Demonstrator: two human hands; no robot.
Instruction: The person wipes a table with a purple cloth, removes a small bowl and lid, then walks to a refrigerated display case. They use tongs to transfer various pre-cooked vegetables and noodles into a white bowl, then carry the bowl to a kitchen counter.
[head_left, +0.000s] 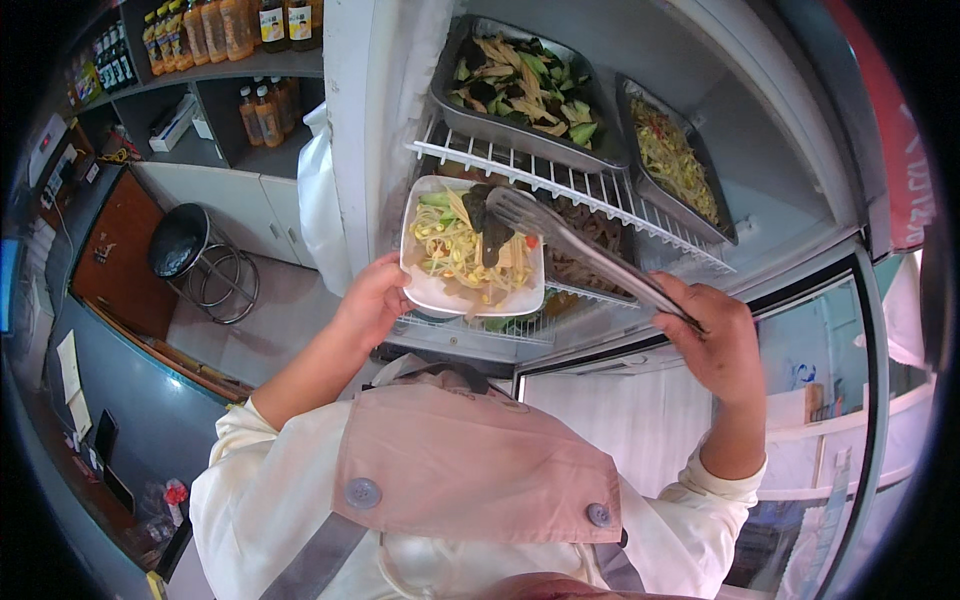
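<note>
My left hand (376, 300) grips the left edge of a white square dish (472, 301). Bean sprouts (450, 238), cucumber slices and strips of tofu skin fill the dish. In my right hand (709, 334) is a pair of metal tongs (592, 247), with their tips over the dish's upper right side. A dark piece of wood ear fungus or seaweed (493, 232) hangs from the tips onto the food; whether the tips still pinch it cannot be told. The dish is held before the shelves of an open refrigerator.
On the white wire shelf (540, 177) stand a metal tray of cucumber and tofu skin (517, 126) and a tray of bean sprouts (675, 161). Below is a tray of noodle-like strips (589, 251). The glass door (810, 390) stands open at right; a round stool (184, 240) is at left.
</note>
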